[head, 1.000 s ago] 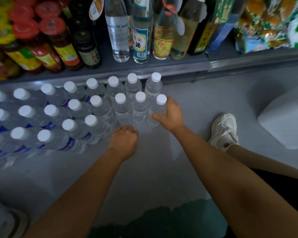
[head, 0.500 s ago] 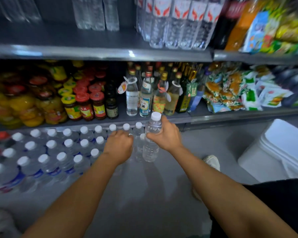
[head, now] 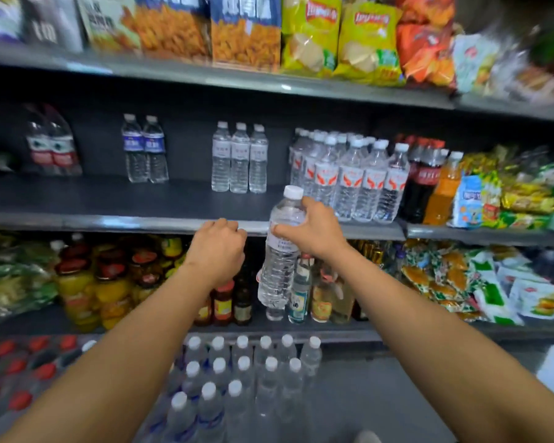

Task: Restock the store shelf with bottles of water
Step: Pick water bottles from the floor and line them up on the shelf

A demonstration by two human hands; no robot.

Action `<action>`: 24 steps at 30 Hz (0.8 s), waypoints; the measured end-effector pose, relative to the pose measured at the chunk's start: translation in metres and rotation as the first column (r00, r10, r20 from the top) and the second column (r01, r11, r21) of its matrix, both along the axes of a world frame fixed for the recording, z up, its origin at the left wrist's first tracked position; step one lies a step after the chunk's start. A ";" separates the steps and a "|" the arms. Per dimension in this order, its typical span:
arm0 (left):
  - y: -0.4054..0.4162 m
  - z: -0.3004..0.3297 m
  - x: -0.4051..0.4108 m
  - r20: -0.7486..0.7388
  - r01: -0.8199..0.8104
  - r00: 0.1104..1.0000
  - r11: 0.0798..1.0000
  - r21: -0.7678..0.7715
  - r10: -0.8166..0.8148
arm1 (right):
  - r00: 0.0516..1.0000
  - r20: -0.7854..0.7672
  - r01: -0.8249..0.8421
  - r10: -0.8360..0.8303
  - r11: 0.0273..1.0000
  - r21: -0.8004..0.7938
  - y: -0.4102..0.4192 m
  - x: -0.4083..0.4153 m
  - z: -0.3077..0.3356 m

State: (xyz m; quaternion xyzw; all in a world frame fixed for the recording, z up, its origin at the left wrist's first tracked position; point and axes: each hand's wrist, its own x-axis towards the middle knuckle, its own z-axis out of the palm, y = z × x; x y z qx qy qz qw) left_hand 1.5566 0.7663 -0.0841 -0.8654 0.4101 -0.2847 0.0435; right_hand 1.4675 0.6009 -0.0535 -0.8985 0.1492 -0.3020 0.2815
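Gripping a clear water bottle (head: 280, 251) near its shoulder, the right hand (head: 311, 230) holds it upright in the air, just in front of the front edge of the middle shelf (head: 125, 220). Thumb and fingers curl round the upper part of the bottle, below its white cap. The left hand (head: 216, 251) hangs beside it with fingers curled under; whether it holds anything cannot be told, since only the back of the hand shows.

On the shelf behind the bottle stand three plain water bottles (head: 239, 158) in a row, with bare shelf surface in front of them. To their right a dense block of red-labelled water bottles (head: 349, 177) fills the shelf right up to its edge, touching dark and orange soft-drink bottles (head: 429, 180). To the left stand two blue-labelled bottles (head: 144, 148), well apart from the three.

The shelf above carries snack bags (head: 311, 33). The shelf below holds jars (head: 109, 276) and glass bottles (head: 320, 292), partly hidden behind the held bottle. On the floor between the forearms stand more capped water bottles (head: 243, 369).
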 end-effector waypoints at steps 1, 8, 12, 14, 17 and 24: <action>-0.001 0.011 0.008 0.020 -0.008 1.000 1.000 -0.007 0.008 | 1.000 0.017 -0.013 0.013 1.000 -0.012 -0.001 0.009 0.013; -0.026 0.063 0.082 0.103 -0.040 0.994 0.999 -0.016 0.042 | 0.991 0.130 -0.019 0.028 0.997 -0.070 -0.023 0.081 0.082; -0.049 0.077 0.131 0.089 -0.062 0.994 0.997 -0.048 0.066 | 0.986 0.163 -0.016 0.036 0.992 -0.124 -0.042 0.127 0.109; -0.059 0.081 0.152 0.079 -0.070 0.994 0.995 -0.069 0.075 | 0.985 0.166 -0.013 0.038 0.989 -0.147 -0.051 0.147 0.116; -0.069 0.083 0.179 0.060 -0.074 0.995 0.992 -0.099 0.080 | 0.987 0.156 -0.020 0.044 0.988 -0.153 -0.065 0.174 0.116; -0.096 0.069 0.234 0.040 -0.045 0.998 0.995 -0.090 0.048 | 0.995 0.099 -0.001 0.010 0.996 -0.091 -0.100 0.234 0.104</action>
